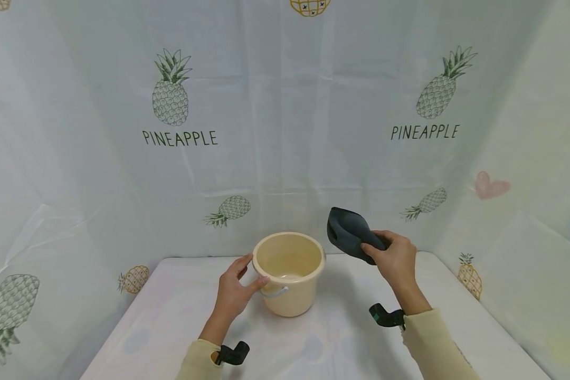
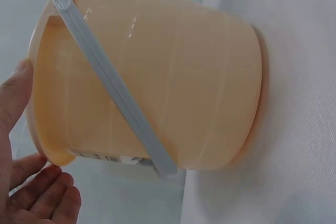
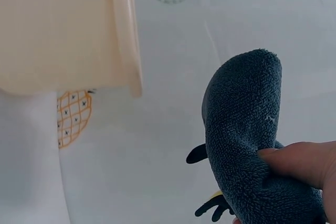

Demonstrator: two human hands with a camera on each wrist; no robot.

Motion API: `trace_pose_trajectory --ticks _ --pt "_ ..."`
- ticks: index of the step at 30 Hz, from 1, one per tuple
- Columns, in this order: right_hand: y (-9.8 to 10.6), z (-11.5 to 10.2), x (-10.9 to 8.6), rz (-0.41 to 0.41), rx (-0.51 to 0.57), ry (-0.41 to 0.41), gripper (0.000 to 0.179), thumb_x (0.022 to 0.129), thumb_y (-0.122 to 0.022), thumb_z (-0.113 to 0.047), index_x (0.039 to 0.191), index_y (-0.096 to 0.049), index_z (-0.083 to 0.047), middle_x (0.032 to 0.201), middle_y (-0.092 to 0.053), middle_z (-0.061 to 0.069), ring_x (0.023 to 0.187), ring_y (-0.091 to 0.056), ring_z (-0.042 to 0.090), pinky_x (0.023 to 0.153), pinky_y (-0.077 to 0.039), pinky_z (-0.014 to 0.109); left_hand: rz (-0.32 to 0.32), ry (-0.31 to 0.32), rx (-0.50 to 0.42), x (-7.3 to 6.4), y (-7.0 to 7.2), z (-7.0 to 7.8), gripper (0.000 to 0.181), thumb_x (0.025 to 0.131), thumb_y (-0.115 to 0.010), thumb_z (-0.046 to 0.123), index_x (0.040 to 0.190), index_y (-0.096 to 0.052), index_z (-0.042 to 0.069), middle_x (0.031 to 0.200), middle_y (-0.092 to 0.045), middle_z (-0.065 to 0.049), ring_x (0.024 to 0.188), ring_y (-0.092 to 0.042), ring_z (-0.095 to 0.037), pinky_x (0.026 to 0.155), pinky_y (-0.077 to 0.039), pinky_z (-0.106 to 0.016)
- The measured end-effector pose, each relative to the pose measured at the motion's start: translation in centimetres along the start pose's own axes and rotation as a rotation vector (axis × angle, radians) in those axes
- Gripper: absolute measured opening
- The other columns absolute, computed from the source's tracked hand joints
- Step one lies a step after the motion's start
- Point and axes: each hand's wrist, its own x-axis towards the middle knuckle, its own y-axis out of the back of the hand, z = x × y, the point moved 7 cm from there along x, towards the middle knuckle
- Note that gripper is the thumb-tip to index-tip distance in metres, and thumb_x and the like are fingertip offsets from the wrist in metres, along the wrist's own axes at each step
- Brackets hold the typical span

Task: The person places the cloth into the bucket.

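A cream plastic bucket [image 1: 292, 295] with a pale grey handle [image 2: 113, 85] stands upright on the white-covered table. My left hand [image 1: 235, 290] holds the bucket's rim from the left, its thumb at the near side and the fingertips further round. Up and to the right of the bucket, my right hand [image 1: 394, 258] grips a folded dark blue-grey terry towel [image 1: 349, 232] in the air. In the right wrist view the thumb presses into the towel [image 3: 244, 108], while most of the other fingers are hidden behind it.
The table [image 1: 171, 311] is covered in white cloth with faint coloured dots. A pale curtain [image 1: 285, 132] printed with pineapples hangs behind it and along both sides. Each wrist bears a black strap-mounted device [image 1: 387, 315].
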Motion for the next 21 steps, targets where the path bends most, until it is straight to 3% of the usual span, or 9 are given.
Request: trace_pose_trajectory --ticks 15,21 --pt "-4.4 -4.3 -0.5 -0.067 0.126 0.009 0.038 0.080 -0.082 -0.015 0.115 -0.072 -0.004 0.101 -0.073 0.017 0.094 -0.068 0.034 0.078 -0.061 0.048 0.006 -0.013 0.000 0.1 0.1 0.0 0.083 0.074 -0.087 0.038 0.142 -0.053 0.006 0.142 -0.054 -0.008 0.133 -0.049 -0.026 0.110 -0.043 -0.038" --pt "-6.4 -6.3 -0.7 -0.109 0.188 0.010 0.038 0.079 -0.084 -0.016 0.113 -0.073 -0.005 0.101 -0.073 0.013 0.095 -0.068 0.030 0.080 -0.061 0.046 0.001 0.015 0.010 0.1 0.1 -0.1 0.082 0.075 -0.086 0.040 0.143 -0.053 0.008 0.143 -0.054 -0.005 0.134 -0.048 -0.024 0.111 -0.042 -0.037"
